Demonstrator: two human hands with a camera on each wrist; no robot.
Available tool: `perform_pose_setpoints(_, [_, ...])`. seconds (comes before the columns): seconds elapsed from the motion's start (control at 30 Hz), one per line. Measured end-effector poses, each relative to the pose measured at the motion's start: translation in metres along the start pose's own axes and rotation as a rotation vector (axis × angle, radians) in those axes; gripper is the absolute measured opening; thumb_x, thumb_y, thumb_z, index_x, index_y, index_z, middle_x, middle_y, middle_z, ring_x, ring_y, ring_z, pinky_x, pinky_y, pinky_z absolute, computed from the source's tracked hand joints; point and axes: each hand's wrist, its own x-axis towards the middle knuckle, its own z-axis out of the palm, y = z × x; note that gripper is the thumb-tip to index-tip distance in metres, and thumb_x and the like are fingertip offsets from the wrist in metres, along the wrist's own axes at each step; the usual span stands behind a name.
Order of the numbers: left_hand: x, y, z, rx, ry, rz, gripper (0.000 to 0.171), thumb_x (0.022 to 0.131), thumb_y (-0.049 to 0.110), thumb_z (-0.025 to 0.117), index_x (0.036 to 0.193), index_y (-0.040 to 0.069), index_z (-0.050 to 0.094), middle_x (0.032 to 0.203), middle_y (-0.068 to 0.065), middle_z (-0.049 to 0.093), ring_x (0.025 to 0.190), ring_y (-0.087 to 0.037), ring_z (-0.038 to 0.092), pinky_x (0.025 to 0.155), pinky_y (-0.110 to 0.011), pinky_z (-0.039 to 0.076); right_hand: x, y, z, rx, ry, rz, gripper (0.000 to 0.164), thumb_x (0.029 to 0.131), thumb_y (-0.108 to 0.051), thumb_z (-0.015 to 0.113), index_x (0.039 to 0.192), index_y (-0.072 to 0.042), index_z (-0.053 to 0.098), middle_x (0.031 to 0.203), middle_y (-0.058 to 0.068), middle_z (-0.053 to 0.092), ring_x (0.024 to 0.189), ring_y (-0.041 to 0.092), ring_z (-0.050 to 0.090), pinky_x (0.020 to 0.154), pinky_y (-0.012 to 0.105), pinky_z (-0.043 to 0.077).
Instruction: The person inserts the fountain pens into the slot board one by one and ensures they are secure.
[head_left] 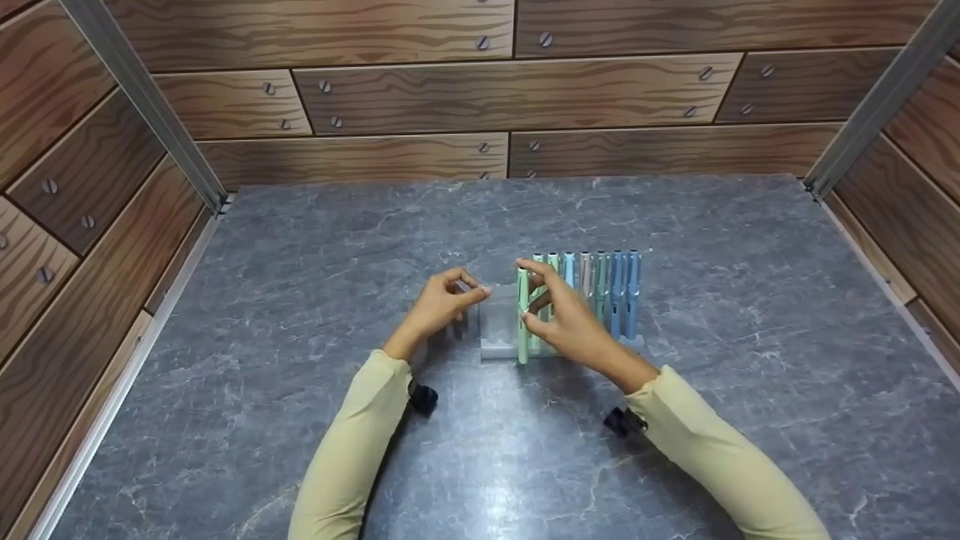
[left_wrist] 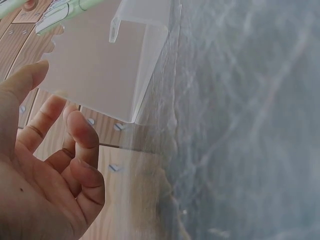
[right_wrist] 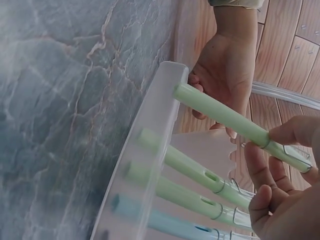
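Note:
A clear plastic pen stand (head_left: 496, 319) with a notched top edge stands on the table. My left hand (head_left: 439, 306) pinches its upper left edge between thumb and index finger; the other fingers are curled in the left wrist view. A light green pen (right_wrist: 220, 112) is held between the thumb and fingers of my right hand (head_left: 576, 324). Its lower end is near the stand's front lip (right_wrist: 172, 75), left of the other pens. Two more green pens (right_wrist: 192, 167) and a light blue pen (right_wrist: 165, 222) lean in the stand.
Farther right in the stand lean a grey pen (head_left: 586, 264), a dark green pen (head_left: 601, 274) and two blue pens (head_left: 634, 281). The marbled table (head_left: 337, 240) is bounded by wood-patterned walls (head_left: 420, 97) at the back and sides.

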Motion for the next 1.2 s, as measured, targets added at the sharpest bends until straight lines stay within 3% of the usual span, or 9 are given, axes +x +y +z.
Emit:
perform_pose_setpoints(0.3, [0.001, 0.000, 0.000, -0.006, 0.011, 0.007, 0.024, 0.085, 0.033, 0.074, 0.090, 0.012, 0.064, 0.064, -0.007, 0.056, 0.050, -0.013, 0.048, 0.051, -0.029, 0.044, 0.001, 0.001, -0.001, -0.048, 0.066, -0.038, 0.068, 0.085, 0.006, 0.065, 0.144, -0.012, 0.037, 0.116, 0.018, 0.052, 0.086, 0.024, 0.065, 0.069, 0.035, 0.054])
perform_pose_setpoints(0.67, [0.001, 0.000, 0.001, 0.005, 0.012, 0.010, 0.021, 0.085, 0.033, 0.073, 0.089, 0.014, 0.065, 0.065, -0.009, 0.056, 0.051, -0.015, 0.048, 0.051, -0.029, 0.044, 0.003, 0.010, 0.001, -0.112, 0.144, -0.114, 0.066, 0.083, 0.008, 0.065, 0.142, -0.006, 0.039, 0.110, 0.018, 0.055, 0.083, 0.025, 0.065, 0.067, 0.034, 0.055])
perform_pose_setpoints(1.0, [0.002, -0.001, 0.001, -0.003, 0.011, 0.002, 0.021, 0.085, 0.032, 0.074, 0.089, 0.013, 0.065, 0.066, -0.007, 0.055, 0.052, -0.013, 0.048, 0.052, -0.028, 0.044, 0.001, 0.013, 0.005, -0.173, 0.158, -0.124, 0.067, 0.083, 0.006, 0.067, 0.141, -0.013, 0.039, 0.109, 0.017, 0.059, 0.083, 0.027, 0.067, 0.066, 0.043, 0.055])
perform_pose_setpoints(1.2, [0.001, -0.001, 0.001, -0.001, 0.014, 0.014, 0.022, 0.085, 0.032, 0.074, 0.089, 0.012, 0.065, 0.064, -0.005, 0.055, 0.051, -0.013, 0.048, 0.051, -0.028, 0.044, -0.001, 0.016, 0.009, -0.173, 0.137, -0.108, 0.068, 0.083, 0.006, 0.067, 0.141, -0.012, 0.039, 0.109, 0.016, 0.059, 0.084, 0.027, 0.067, 0.068, 0.043, 0.055])
